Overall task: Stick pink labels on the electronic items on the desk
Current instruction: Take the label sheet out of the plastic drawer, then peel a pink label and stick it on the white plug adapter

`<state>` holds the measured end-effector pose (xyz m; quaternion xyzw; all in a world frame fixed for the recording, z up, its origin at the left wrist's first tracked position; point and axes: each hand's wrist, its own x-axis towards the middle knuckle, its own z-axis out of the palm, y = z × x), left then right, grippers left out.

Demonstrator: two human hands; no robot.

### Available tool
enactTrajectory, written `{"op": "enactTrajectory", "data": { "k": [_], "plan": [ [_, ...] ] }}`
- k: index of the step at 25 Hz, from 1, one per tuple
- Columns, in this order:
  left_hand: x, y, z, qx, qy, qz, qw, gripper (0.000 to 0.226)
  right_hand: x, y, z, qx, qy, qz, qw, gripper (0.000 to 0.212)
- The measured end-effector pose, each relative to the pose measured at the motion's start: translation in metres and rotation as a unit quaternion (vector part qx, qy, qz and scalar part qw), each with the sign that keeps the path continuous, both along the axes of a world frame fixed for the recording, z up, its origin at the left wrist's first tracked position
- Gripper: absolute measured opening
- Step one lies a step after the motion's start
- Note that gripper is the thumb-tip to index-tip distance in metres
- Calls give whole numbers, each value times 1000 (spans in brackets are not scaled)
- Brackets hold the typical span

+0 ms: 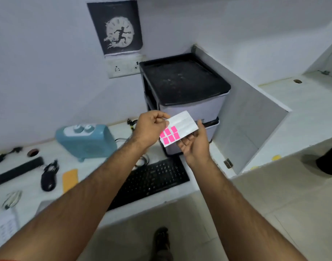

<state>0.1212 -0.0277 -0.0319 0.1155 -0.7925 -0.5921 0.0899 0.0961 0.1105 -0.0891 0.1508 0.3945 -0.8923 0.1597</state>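
I had the white label sheet up above the bench, over the black keyboard. My left hand pinched its upper left edge; my right hand cradled it from beneath, fingers loosely curled round its far edge. Six pink labels sat at the sheet's lower left. The blue heater and black mouse lay on the bench, left of my grip.
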Motion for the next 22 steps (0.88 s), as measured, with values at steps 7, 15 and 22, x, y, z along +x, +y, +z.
{"op": "enactTrajectory", "data": {
  "k": [7, 15, 22],
  "plan": [
    [159, -54, -16, -25, -80, 60, 995, 16, 128, -45, -17, 137, 70, 243, 958, 28],
    [324, -165, -65, 134, -93, 268, 949, 30, 262, -168, -48, 147, 44, 295, 943, 9],
    [439, -280, -102, 125, -121, 283, 943, 13, 367, -288, -72, 240, 87, 381, 889, 6]
  ]
}}
